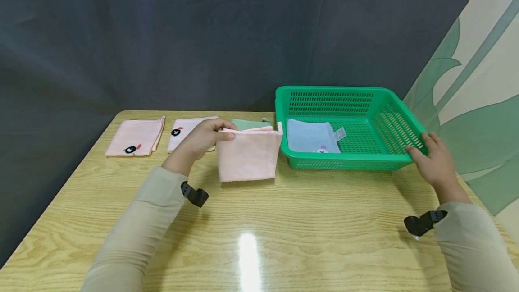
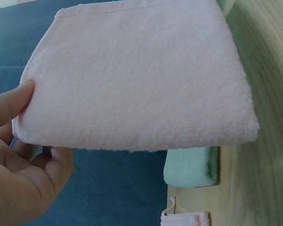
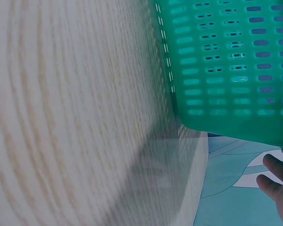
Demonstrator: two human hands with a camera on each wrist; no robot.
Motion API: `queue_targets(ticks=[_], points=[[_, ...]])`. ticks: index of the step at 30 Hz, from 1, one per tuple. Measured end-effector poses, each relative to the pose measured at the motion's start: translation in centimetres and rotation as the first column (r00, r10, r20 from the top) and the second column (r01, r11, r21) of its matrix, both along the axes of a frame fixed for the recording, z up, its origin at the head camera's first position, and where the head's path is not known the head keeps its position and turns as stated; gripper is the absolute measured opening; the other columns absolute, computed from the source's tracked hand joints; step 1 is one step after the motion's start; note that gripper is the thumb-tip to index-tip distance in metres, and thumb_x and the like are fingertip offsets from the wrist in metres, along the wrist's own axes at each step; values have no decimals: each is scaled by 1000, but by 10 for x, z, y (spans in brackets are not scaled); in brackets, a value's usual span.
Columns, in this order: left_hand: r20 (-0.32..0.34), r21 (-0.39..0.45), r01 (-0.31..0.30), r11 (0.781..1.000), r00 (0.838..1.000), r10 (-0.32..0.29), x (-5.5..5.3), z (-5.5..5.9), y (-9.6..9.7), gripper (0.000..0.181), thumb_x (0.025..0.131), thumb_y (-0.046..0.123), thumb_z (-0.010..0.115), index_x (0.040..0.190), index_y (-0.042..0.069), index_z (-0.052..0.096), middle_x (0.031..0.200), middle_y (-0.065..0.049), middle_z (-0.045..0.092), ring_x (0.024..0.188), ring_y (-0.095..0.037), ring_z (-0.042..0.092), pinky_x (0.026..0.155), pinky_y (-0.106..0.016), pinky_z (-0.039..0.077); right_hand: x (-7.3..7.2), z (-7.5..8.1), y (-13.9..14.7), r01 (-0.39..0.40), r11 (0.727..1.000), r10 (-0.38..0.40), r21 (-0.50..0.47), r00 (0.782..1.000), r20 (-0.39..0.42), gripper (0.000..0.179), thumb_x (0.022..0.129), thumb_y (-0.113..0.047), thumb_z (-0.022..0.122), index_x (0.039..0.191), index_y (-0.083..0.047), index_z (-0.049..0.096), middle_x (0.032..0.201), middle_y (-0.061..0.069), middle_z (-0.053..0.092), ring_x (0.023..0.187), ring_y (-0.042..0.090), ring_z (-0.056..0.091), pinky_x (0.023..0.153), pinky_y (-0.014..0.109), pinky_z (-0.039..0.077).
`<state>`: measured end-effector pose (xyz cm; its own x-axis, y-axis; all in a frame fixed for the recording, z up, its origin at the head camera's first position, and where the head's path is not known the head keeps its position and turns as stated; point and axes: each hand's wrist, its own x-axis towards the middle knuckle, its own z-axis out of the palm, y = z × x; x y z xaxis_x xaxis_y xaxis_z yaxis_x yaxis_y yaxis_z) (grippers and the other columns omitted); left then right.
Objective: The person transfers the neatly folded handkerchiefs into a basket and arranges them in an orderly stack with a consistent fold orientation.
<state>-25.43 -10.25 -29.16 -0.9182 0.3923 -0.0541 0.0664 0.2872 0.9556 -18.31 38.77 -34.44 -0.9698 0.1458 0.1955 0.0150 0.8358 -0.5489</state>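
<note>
A folded pink towel (image 1: 247, 157) hangs from my left hand (image 1: 201, 141), which pinches its upper left edge between thumb and fingers, above the table. In the left wrist view the towel (image 2: 137, 75) spreads out in front of the left hand (image 2: 28, 160). My right hand (image 1: 435, 166) holds the right front corner of a green plastic basket (image 1: 352, 162). A folded light blue towel (image 1: 310, 136) with a white tag lies inside at the basket's left. Only part of the right hand (image 3: 280, 188) appears in the right wrist view, below the basket corner.
Two folded pink towels with black motifs, one (image 1: 135, 138) at the far left and one (image 1: 184, 130) partly behind my left hand, lie on the wooden table (image 1: 324, 229). A green towel (image 1: 247, 124) sits behind the held one. A dark curtain (image 1: 202, 35) hangs behind.
</note>
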Motion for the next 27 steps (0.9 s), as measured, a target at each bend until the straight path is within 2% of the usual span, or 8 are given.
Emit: queue_targets(ticks=[6, 12, 20, 27], points=[[-6, -7, -28, 1000, 1000, 28, -1, 9, 0, 23, 84, 7, 55, 105, -2, 54, 104, -9, 47, 83, -21, 44, 68, -30, 40, -1, 0, -1, -6, 1000, 6, -5, 1000, -1, 61, 92, -29, 32, 135, 5, 4, 137, 28, -5, 120, 49, -2, 88, 64, 4], [-30, 7, -25, 1000, 999, 25, -1, 19, -2, 23, 85, 8, 55, 106, 0, 53, 99, -7, 45, 82, -20, 43, 71, -31, 38, -3, -1, 1, -14, 1000, 14, -19, 1000, 2, 61, 92, -28, 33, 136, 4, 3, 138, 27, -7, 120, 49, -4, 88, 64, 4], [-60, 65, -38, 997, 997, 42, 0, 34, 0, 12, 82, 5, 57, 94, 6, 58, 84, -4, 49, 74, -17, 46, 67, -30, 40, -2, -2, 2, -3, 1000, 3, -22, 1000, 5, 61, 92, -28, 32, 136, 4, 3, 138, 27, -7, 121, 48, -5, 88, 64, 3], [-82, 122, -35, 992, 996, 45, -1, 40, -1, 10, 81, 4, 58, 88, 11, 59, 83, -4, 52, 72, -17, 49, 67, -30, 41, -2, -2, 1, -1, 1000, 1, -19, 1000, -5, 61, 92, -28, 33, 135, 5, 4, 138, 27, -5, 121, 48, -4, 88, 64, 3]])
